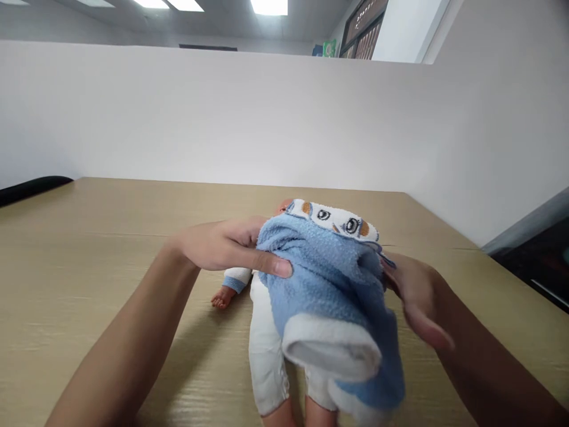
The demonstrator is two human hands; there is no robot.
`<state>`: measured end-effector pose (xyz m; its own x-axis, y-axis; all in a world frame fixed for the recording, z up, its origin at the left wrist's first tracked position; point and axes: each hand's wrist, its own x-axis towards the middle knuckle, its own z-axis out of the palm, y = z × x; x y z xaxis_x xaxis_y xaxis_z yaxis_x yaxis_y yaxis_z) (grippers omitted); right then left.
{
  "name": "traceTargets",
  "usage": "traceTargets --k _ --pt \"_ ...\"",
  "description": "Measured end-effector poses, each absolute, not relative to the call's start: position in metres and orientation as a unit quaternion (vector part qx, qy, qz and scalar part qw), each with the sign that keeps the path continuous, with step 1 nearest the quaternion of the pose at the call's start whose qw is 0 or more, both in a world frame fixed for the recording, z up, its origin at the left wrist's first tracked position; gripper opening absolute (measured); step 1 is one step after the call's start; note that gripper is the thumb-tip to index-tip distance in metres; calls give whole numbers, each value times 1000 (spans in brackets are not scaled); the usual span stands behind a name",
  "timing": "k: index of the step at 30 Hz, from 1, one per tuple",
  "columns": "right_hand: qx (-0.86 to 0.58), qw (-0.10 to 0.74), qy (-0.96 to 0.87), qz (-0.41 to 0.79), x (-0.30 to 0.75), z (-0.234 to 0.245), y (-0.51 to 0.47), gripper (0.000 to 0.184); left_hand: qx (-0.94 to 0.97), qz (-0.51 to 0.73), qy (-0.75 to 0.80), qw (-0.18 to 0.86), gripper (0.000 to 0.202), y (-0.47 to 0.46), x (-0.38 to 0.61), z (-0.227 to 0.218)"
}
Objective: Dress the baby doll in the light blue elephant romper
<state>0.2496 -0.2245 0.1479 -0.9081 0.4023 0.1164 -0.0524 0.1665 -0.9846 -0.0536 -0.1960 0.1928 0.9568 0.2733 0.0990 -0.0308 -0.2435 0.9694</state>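
Note:
A doll lies on its back on the table, with a white top whose sleeve (239,279) ends in a blue cuff and with white trousers (267,350). Above its body are small blue fleece overalls (311,279), with white cuffs and an embroidered face on the folded white bib (340,222). My left hand (231,246) grips the left side of the overalls, thumb on top and fingers hidden behind the cloth. At the right edge, my right hand (415,290) holds the cloth with partly hidden fingers, its thumb sticking out. The overalls cover most of the doll's head and trunk.
The wooden table (111,249) reaches back to a white partition (222,118). A dark object (542,261) stands by the right edge. Something black and curved (38,187) shows at the far left.

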Motion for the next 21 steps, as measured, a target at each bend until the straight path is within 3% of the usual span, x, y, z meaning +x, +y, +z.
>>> traceTargets --k 2,7,10,13,18,21 --pt "-130 160 -724 658 245 149 -223 86 781 132 103 601 16 -198 -53 193" --pt "-194 218 -757 585 245 149 -224 85 809 69 113 572 26 -196 -57 194" --pt "-186 230 -766 571 246 150 -232 66 808 116 137 561 36 -199 -60 194" --pt "-212 272 -759 552 243 155 -247 55 772 166 162 592 38 -213 -60 190" --pt "-198 280 -729 592 223 165 -295 72 665 216 161 697 35 -264 -60 172" --pt "-302 290 -666 617 210 164 -328 57 616 264 225 707 44 -304 -58 156"
